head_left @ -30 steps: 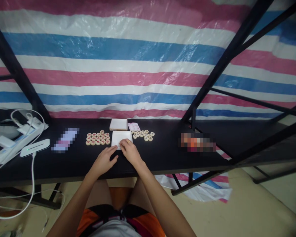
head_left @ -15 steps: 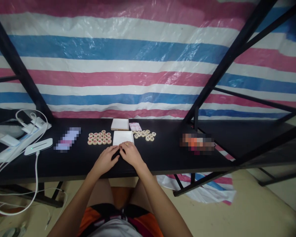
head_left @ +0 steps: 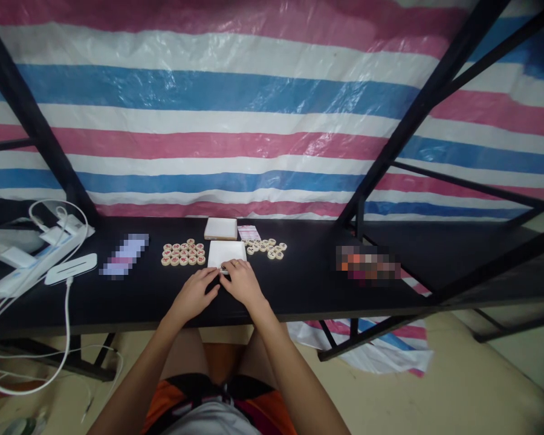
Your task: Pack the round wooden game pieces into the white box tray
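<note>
A folded white sheet lies on the black table in front of me. My left hand and my right hand meet at its near edge, fingers curled and pinching that edge. Left of the sheet lie several round wooden game pieces with red marks. More such pieces lie in a looser cluster to its right. A flat pale box sits just behind the sheet.
A small pink-and-white packet lies beside the box. A power strip with plugs, a white device and cables fill the table's left end. Black metal frame bars rise at both sides. A striped tarp hangs behind.
My left hand slid right until it met my right hand at the sheet's near edge. My right hand drew back slightly toward me.
</note>
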The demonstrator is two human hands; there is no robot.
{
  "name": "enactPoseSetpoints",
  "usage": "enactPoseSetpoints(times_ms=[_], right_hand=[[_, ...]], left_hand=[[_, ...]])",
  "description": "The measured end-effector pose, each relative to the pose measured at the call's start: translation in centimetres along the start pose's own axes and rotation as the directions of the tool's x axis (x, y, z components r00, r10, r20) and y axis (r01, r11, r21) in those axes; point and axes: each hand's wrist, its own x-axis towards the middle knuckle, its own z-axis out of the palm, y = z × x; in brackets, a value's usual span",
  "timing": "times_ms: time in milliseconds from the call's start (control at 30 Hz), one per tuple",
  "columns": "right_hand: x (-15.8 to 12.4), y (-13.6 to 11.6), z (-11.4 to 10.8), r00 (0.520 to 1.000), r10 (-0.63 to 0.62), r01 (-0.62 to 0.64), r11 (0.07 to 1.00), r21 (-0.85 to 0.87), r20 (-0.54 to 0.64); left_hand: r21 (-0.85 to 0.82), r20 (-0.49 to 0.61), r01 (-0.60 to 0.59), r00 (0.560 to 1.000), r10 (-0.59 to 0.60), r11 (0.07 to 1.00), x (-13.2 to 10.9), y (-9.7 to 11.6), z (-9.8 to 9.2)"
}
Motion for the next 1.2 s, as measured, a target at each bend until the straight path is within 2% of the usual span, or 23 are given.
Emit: enactPoseSetpoints(times_ms=[333,533,900,1067,1200], right_hand=[[0.0,0.1,0.2,1.000,-0.005,0.005,0.999,0.046,-0.014],[0.0,0.2,0.2,0.998,-0.002,0.006,0.998,0.057,-0.068],[0.0,0.2,0.3,0.998,-0.008,0.011,0.999,0.041,-0.060],[-0.1,0.3,0.2,0.984,0.040,-0.014,0.989,0.150,-0.175],[-0.2,1.1,0.0,0.945,0.172,-0.092,0.956,0.277,-0.280]], left_hand=[[-0.003,-0.015,-0.002,1.000,0.002,1.000,0.0,0.0,0.0],[-0.005,-0.005,0.006,1.000,-0.006,1.000,0.0,-0.1,0.1],[0.001,-0.025,-0.016,1.000,0.016,1.000,0.0,-0.1,0.1],[-0.006,-0.004,0.004,1.000,-0.004,1.000,0.0,0.0,0.0],[0.003,0.009,0.020,1.000,-0.020,1.000,0.0,0.1,-0.1]])
